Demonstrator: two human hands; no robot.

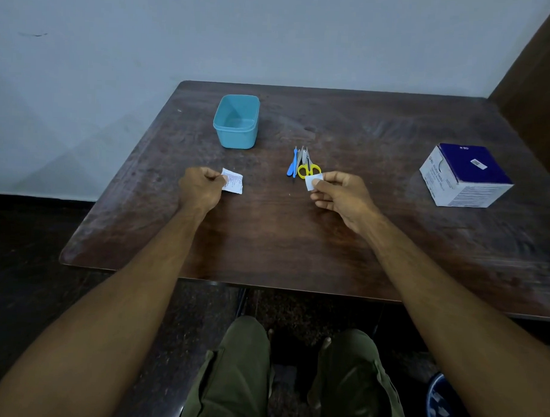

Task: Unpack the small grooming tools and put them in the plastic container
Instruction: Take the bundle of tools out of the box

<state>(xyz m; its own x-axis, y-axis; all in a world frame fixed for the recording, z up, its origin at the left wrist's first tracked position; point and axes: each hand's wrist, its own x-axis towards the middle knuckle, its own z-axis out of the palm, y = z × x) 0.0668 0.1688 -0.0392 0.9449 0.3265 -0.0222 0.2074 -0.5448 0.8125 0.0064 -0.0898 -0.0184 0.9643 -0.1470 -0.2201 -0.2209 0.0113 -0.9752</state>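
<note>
Your left hand (201, 187) pinches a printed white paper sachet (233, 182); your right hand (336, 191) pinches a small plain white wrapper piece (313, 181). Yellow-handled scissors, blue pick and metal tools (303, 164) lie bundled on the dark wooden surface (297, 234), right of the empty teal plastic container (237, 121). Set both scraps aside, then lift the bundle whole by its handles.

Plain room: bare wall (211, 34), wooden table (297, 234)

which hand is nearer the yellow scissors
Right. The right hand is just in front of the scissors, almost touching; the left hand is well off to their left.
</note>
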